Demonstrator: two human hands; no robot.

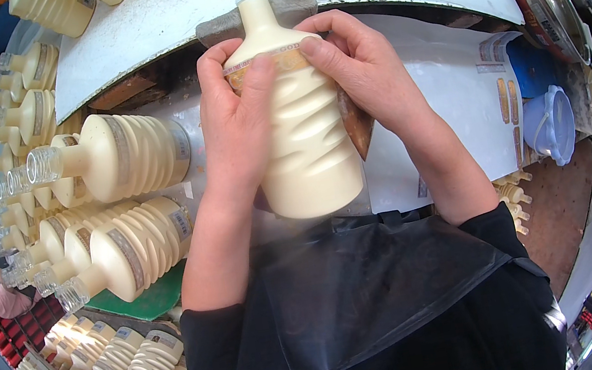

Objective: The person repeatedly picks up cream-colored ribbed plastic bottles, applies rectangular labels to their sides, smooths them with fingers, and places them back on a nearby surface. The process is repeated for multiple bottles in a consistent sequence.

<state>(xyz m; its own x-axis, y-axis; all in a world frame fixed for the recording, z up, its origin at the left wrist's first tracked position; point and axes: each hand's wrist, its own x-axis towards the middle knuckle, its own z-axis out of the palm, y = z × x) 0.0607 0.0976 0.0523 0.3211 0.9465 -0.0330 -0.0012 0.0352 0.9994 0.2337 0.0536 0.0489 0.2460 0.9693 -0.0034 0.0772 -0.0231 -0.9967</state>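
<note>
A large cream-coloured bottle (304, 160) with wavy ridges and a clear glass neck lies in front of me, its neck pointing away. Round its shoulder runs a gold and brown label band (288, 61). My left hand (241, 108) grips the left side, thumb pressed on the band. On the other side my right hand (361, 58) holds the shoulder, its thumb also on the band. Beneath the neck sits a grey cloth-like pad (221, 28). A brown wooden piece (358, 125) shows partly behind the bottle, near my right wrist.
Several similar cream bottles (125, 154) lie stacked at the left, with more below on racks (100, 363). A white sheet (421, 142) with gold label strips (503, 102) spreads to the right, beside a pale blue bucket (548, 125). Another person (8, 296) is at the far left.
</note>
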